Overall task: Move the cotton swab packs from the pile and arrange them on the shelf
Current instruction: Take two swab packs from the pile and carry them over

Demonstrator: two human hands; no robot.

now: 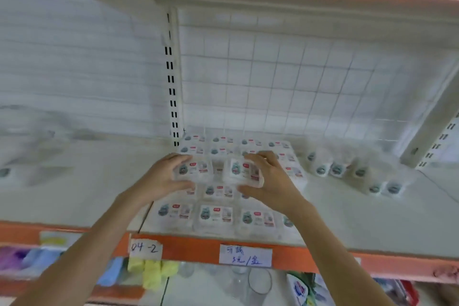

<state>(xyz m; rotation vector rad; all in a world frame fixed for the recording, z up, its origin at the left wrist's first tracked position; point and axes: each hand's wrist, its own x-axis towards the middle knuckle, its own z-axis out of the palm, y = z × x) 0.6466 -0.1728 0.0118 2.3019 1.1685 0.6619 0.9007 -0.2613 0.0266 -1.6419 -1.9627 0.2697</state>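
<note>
Head view: a cotton swab pack (195,169) is gripped by the left hand (162,176), fingers curled over its far edge and thumb under its near edge, while a second pack (244,171) is held the same way by the right hand (269,179), tilted. Both are held just above the rows of packs (216,215) laid flat on the white shelf (360,218), the hands side by side and apart. At about 3 o'clock from the hands, the loose pile (347,169) is seen against the wire grid back (285,77), and a handwritten price label (245,255) is fixed to the orange shelf edge at 6 o'clock.
</note>
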